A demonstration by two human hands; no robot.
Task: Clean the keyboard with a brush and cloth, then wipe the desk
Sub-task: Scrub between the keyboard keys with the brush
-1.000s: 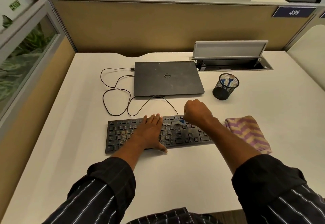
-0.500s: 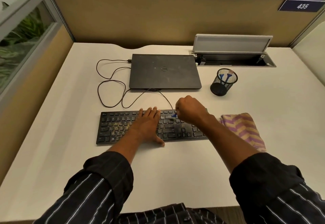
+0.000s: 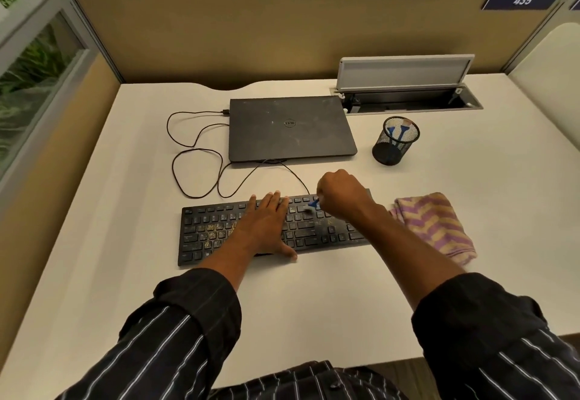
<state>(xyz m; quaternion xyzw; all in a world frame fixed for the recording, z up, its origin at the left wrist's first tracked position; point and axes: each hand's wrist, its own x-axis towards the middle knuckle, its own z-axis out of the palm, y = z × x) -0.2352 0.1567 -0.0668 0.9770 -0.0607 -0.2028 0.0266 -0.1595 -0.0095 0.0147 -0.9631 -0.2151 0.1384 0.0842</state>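
A cubicle with tan partition walls [image 3: 282, 32] closes in a pale bench [image 3: 314, 299]. The black keyboard [image 3: 204, 236] lies near the middle of it, its long axis running left to right. Our left hand [image 3: 266, 227] lies flat on the keys with straight fingers, pressing the keyboard down near its centre. Our right hand [image 3: 340, 194] is curled in a fist round a small blue brush [image 3: 312, 205], whose tip touches the far key rows just right of the left fingertips.

Yellowish grit [image 3: 216, 231] shows thickest on the left half of the keys, on the other side of the left hand from the brush. We judge that the sweep has to travel leftward along the long axis. The steadying hand sits squarely in that path and would need to shift.

The folded purple-and-yellow cloth [image 3: 434, 225] lies just right of the keyboard, nearer the right hand. Farther back are a closed laptop [image 3: 288, 126], a looping black cable [image 3: 194, 173] and a mesh cup [image 3: 394, 142] with blue tools in it. None of these stands in the way.
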